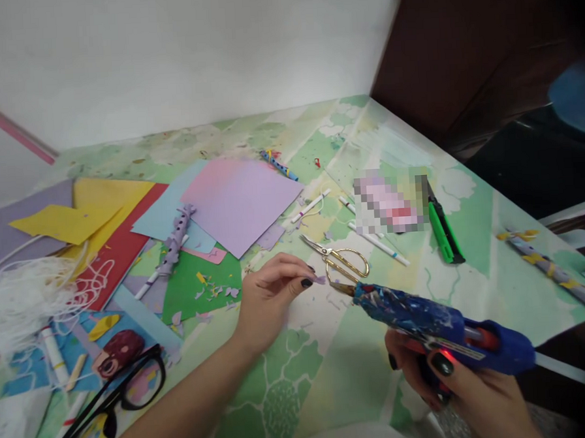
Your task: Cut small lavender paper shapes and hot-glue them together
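Pinched between the thumb and fingers of my left hand (277, 295) is a small purple paper piece (320, 279). My right hand (458, 380) grips a blue hot glue gun (440, 325), with a glue stick (570, 369) poking out of its back end. The gun's metal nozzle (342, 287) points left at the paper piece, a small gap apart. Gold-handled scissors (341, 259) lie on the table just behind the nozzle. A red light glows on the gun beside my right thumb.
Coloured sheets (242, 202) and a purple decorated stick (176, 241) lie at the left, near tangled white string (27, 311) and black glasses (120, 398). Several markers (379, 244), a green cutter (445, 234) and a yellow-purple decorated stick (553, 271) are at the right. Paper scraps (212, 290) litter the patterned tablecloth.
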